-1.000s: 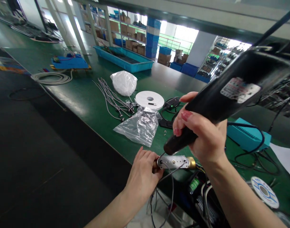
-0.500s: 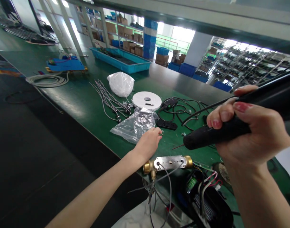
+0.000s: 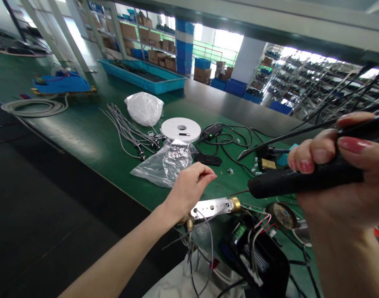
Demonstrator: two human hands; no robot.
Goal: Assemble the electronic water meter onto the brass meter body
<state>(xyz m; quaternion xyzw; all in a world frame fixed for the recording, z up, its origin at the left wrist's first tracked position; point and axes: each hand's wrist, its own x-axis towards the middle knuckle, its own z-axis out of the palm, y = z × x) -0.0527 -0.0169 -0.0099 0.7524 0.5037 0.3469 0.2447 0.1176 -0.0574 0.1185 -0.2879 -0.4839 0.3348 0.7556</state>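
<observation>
My right hand (image 3: 338,165) is wrapped round a black electric screwdriver (image 3: 279,182), its thin bit pointing left above the bench. Thumb and fingers of my left hand (image 3: 197,180) are pinched together; whatever lies between them is too small to make out. Just below is a brass pipe fitting (image 3: 235,204) with a flat silver plate (image 3: 209,208) on top, grey wires (image 3: 211,236) rising from its holes. A black housing (image 3: 264,252) with a green part and loose wires lies to its right. Behind my left hand rests a clear plastic bag (image 3: 164,165).
On the green bench (image 3: 92,136) lie a white tape roll (image 3: 189,126), a bundle of grey cables (image 3: 122,128), a white bag (image 3: 144,108), a black adapter (image 3: 211,132) with coiled cord and a round tin (image 3: 281,215). A blue tray (image 3: 152,85) stands behind.
The view has shifted to the right. My left hand has come nearer the silver plate, and the small shiny piece that showed at its fingertips is no longer visible. The screwdriver stays in my right hand.
</observation>
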